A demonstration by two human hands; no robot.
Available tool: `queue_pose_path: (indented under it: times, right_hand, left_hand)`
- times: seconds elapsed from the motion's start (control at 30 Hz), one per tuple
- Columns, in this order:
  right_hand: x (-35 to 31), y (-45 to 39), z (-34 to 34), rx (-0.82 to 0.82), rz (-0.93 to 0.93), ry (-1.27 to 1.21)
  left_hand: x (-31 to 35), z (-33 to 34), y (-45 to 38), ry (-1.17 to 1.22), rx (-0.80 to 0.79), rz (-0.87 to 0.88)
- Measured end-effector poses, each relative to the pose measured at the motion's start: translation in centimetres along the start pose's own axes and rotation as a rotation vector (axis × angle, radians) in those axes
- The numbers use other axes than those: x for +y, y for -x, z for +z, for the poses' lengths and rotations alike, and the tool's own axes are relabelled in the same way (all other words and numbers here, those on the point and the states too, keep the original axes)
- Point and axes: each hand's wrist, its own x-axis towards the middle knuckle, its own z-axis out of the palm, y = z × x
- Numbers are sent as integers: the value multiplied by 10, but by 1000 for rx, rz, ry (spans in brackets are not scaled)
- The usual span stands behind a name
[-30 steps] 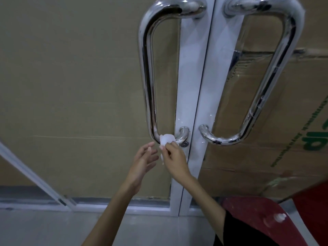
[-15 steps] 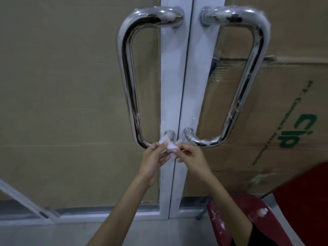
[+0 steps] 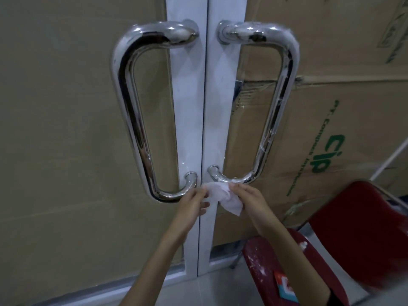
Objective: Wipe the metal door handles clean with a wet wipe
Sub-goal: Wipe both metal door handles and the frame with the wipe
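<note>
Glass double doors (image 3: 66,129): both hands, left hand (image 3: 191,203) and right hand (image 3: 251,198), pinch wet wipe (image 3: 223,195) below right handle (image 3: 276,111), seemingly streaked, unwiped; left handle (image 3: 132,111) looks clean.

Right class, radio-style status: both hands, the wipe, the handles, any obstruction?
Left hand and right hand both pinch the wet wipe, spread between them. Wipe sits below right handle; left handle free. Red chair close at right, not blocking.
</note>
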Motion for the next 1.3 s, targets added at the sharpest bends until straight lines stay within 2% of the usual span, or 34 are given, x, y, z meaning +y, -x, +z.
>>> queue_pose_path:
  times: [0.1, 0.2, 0.27, 0.33, 0.43, 0.5, 0.6, 0.67, 0.73, 0.8, 0.83, 0.9, 1.0, 1.07, 1.23, 1.3]
  right_hand:
    - [2, 0, -1, 32, 13, 12]
    - [3, 4, 2, -47, -18, 94]
    - [4, 4, 5, -49, -69, 138]
    - [5, -1, 6, -38, -89, 139]
    - [5, -10, 3, -35, -87, 133]
    - [3, -15, -4, -57, -79, 133]
    - [4, -20, -20, -32, -62, 90]
    - [6, -25, -34, -22, -57, 91]
    - [7, -28, -46, -45, -51, 132]
    - [4, -29, -55, -71, -52, 153]
    - [3, -31, -60, -83, -53, 160]
    - [3, -32, -69, -105, -51, 178]
    - [3, -33, -78, -150, -37, 203]
    - [1, -35, -80, -178, -21, 194]
    - [-5, -37, -77, -240, -28, 162]
    - [-4, -36, -76, -266, -32, 174]
  left_hand:
    - [-9, -3, 2, 12, 26, 132]
    - [-11, -1, -2, 44, -161, 118]
    - [-12, 4, -6, 95, -227, 82]
    - [-16, 12, -7, 153, -193, 73]
    - [-16, 17, -12, 192, -31, 109]
    - [-12, 16, -21, 100, 141, 242]
    - [3, 15, -36, -168, 397, 563]
    - [13, 22, -51, -343, 471, 754]
    - [13, 29, -75, -567, 465, 848]
    - [-3, 35, -97, -764, 419, 850]
    - [-17, 40, -103, -790, 402, 839]
    - [-44, 52, -99, -732, 414, 833]
    - [-64, 56, -89, -708, 386, 934]
    - [-60, 49, -93, -778, 338, 957]
    - [-31, 44, -112, -929, 316, 887]
    - [-28, 47, -114, -1007, 253, 877]
